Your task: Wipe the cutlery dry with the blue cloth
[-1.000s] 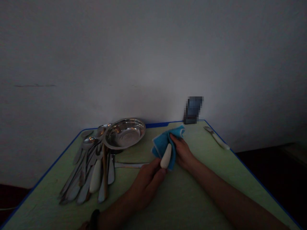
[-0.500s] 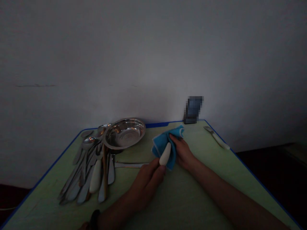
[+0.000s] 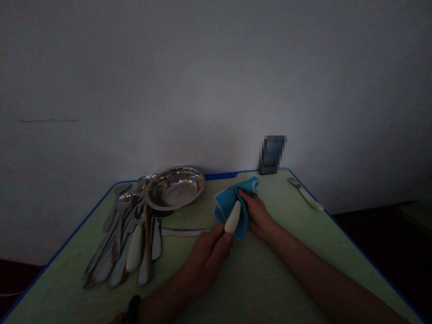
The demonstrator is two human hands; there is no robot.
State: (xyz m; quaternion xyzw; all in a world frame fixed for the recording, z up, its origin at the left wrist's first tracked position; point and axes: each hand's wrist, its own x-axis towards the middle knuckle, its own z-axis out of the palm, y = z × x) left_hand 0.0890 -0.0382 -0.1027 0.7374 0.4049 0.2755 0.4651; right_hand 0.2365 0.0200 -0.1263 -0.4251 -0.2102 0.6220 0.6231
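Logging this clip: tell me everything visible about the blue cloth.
The blue cloth is soft fabric with a pale edge, bunched on the green table near its far side. The right hand grips it around the hidden end of a white-handled utensil, whose handle the left hand pinches.

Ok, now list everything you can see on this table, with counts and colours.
table: one, pale green with a blue edge, against the wall
metal bowl: one, silver, back left
cutlery pile: count unclear, silver, some white handles, left side
loose utensil: one, silver, flat beside the pile
knife: one, white handle, far right edge
blurred object: one, dark, back edge
blue cloth: one, centre
white-handled utensil: one, far end inside the cloth
left hand: grips the white handle
right hand: grips the cloth
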